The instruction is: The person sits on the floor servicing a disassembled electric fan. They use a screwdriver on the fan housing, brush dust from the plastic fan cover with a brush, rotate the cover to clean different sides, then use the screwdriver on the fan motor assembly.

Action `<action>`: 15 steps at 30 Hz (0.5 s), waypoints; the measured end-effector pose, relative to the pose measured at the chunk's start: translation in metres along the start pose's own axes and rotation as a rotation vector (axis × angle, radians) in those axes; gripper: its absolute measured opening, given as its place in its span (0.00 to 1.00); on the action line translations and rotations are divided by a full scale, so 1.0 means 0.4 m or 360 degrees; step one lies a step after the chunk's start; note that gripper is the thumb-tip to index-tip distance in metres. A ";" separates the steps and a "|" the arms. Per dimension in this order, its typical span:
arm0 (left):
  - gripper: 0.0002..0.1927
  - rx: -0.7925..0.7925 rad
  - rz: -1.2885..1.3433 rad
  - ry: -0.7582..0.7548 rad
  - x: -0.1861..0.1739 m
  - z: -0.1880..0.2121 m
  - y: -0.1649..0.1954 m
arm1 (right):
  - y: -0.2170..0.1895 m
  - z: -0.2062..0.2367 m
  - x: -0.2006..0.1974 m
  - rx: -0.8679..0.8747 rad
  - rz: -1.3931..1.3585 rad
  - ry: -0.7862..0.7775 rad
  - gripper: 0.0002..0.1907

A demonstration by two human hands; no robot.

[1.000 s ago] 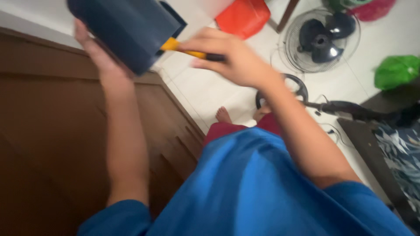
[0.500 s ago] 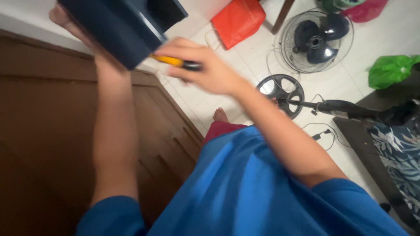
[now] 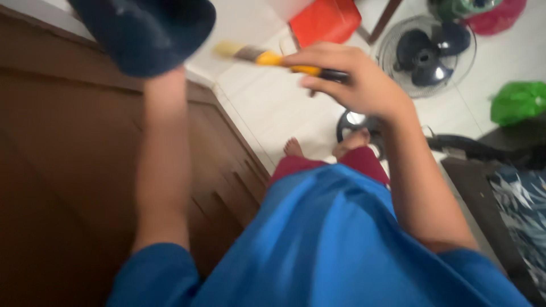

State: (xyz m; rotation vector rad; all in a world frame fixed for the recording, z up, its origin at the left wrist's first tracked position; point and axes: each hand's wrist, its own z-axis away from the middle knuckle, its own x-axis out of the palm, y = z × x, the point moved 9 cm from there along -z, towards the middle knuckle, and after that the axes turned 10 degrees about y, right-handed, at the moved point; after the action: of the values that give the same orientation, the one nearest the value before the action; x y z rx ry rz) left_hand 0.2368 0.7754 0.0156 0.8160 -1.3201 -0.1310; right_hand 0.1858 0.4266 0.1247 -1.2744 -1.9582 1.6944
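1. The box (image 3: 149,31) is at the upper left, above the wooden cabinet (image 3: 68,170).
2. The paintbrush (image 3: 278,59) is to the right of the box.
3. The standing fan (image 3: 427,54) lies on the floor (image 3: 273,108), behind the feet (image 3: 324,146).
4. The plastic bag (image 3: 517,101) lies to the right of the fan.

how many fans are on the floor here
2: an upright dark-bladed wire-cage fan on the white tiled floor at upper right, and a smaller round fan partly hidden behind the right hand.

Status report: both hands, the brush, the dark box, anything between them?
Right hand shut on brush. Left hand hidden behind dark box, seems to hold it. Bristles apart from box; nothing between.
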 end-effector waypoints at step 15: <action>0.33 -0.0172 0.0341 -0.0050 0.038 0.115 -0.059 | 0.232 0.171 0.020 0.1049 -0.0685 0.0986 0.19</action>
State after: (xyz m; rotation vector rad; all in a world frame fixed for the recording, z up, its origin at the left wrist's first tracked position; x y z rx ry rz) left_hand 0.2086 0.7296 0.0147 0.5793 -1.4088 -0.0451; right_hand 0.1755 0.3807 0.0191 -0.8870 -1.0768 1.3310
